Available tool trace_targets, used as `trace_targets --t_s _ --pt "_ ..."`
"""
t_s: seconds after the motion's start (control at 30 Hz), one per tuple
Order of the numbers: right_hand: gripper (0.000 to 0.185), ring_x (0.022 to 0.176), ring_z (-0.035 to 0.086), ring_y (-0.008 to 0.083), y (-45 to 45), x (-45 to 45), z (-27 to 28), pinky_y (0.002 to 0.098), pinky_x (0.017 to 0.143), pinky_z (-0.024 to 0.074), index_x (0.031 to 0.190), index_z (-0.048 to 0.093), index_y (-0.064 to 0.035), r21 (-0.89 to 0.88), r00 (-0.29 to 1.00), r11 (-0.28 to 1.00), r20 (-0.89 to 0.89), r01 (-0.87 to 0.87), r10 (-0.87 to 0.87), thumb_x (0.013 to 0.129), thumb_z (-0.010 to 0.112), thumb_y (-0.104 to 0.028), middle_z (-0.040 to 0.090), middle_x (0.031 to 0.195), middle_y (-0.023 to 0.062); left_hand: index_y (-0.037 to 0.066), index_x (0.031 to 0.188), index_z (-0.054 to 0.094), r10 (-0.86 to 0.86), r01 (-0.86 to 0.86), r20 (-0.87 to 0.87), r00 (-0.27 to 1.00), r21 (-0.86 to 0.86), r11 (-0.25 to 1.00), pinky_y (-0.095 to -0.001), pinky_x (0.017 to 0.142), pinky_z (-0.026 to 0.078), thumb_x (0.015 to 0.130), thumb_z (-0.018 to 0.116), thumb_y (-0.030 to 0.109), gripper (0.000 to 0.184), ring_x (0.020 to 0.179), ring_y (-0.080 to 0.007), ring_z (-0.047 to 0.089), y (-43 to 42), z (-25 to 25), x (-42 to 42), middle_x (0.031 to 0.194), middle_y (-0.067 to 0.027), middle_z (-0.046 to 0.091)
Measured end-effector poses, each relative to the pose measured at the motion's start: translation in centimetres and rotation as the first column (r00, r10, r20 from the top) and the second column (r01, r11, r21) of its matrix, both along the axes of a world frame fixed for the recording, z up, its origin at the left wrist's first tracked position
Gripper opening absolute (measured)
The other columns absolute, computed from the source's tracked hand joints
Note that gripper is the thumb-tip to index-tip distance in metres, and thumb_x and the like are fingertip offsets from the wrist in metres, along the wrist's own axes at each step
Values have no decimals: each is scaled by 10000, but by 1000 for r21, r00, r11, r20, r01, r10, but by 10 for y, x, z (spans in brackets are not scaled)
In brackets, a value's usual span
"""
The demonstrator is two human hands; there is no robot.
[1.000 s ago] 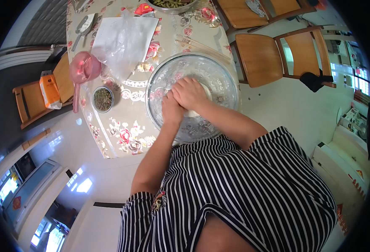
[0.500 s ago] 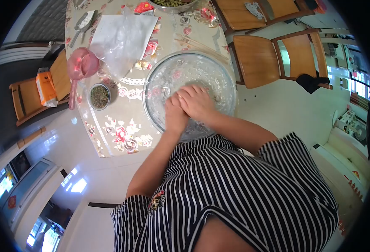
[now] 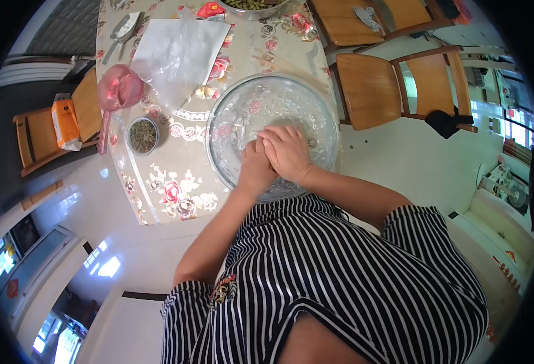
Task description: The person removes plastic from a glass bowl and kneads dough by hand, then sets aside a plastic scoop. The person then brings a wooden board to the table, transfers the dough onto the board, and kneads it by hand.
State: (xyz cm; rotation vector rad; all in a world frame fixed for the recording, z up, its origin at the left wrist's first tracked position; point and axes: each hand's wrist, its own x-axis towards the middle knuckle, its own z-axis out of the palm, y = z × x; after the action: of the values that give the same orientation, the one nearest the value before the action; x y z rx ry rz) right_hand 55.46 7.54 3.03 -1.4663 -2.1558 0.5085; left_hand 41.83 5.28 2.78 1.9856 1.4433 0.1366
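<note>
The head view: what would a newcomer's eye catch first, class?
Likely the big clear bowl at the near edge of the flowered table, right hand over left hand inside it. Then the pink dipper at the left edge, and the orange packet on a chair beyond.

Much Covered, Some Cropped

Whatever lies beneath the left hand (image 3: 257,168) and right hand (image 3: 286,151) is hidden. The left fingers are partly covered. Part of the bowl's (image 3: 230,112) near rim is blocked by the forearms (image 3: 218,233). The table (image 3: 243,42) and far dish (image 3: 267,13) are cut off by the top edge.
</note>
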Motion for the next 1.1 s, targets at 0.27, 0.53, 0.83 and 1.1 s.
trace_targets --t_s 0.27,0.53,0.83,1.1 --pt "267 968 613 299 84 -25 -50 438 886 468 1002 703 -98 -69 980 998 198 13 1 941 505 -268 681 936 104 12 1414 408 242 -251 -69 968 -311 917 -470 987 457 798 699 105 688 1198 -420 496 80 -24 -15 1227 -228 564" --pt "254 1002 591 297 12 -6 5 430 900 455 994 707 -99 86 997 994 26 64 -67 946 524 -269 691 992 72 -16 1399 411 23 -22 -14 1000 50 999 -463 1052 390 777 746 148 725 1194 -407 479 16 10 -3 1267 -202 549" --pt "261 1012 597 275 84 -29 -40 428 902 439 1003 706 -100 -308 966 945 256 109 -28 941 512 -263 680 977 87 -13 1253 508 271 -267 16 963 -114 957 -479 972 444 804 684 103 495 1123 -399 526 60 -47 -12 1187 -236 566" --pt "249 1043 566 291 10 5 -2 448 941 417 961 687 -89 -56 997 997 65 45 -41 924 535 -283 645 1048 78 -50 1439 377 221 -225 214 952 -6 974 -472 1049 386 758 751 113 795 1149 -437 480 -8 -5 6 1338 -267 508"
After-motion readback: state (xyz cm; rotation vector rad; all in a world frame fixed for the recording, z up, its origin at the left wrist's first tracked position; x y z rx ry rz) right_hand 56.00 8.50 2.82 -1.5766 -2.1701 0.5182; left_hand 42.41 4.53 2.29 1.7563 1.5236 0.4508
